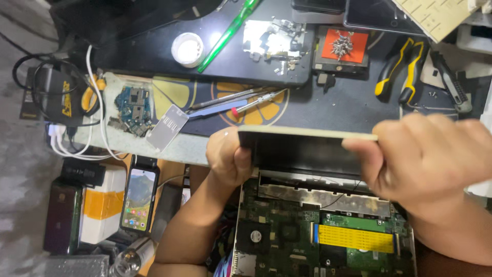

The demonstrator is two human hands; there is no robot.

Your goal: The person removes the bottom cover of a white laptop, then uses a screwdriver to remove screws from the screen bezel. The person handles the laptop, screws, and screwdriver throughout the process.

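Open laptop (328, 241) low in view, bottom cut off by the frame edge, green circuit board and yellow ribbon strip (355, 238) showing, its hinge end hidden behind the dark flat panel (302, 149) held edge-on above it, over the front of the cluttered worktop (333, 102). Right hand (435, 159), large and blurred, has its fingers clamped on the panel's right end. Left hand (229, 156) is fisted tight around the left end, fingertips hard to make out.
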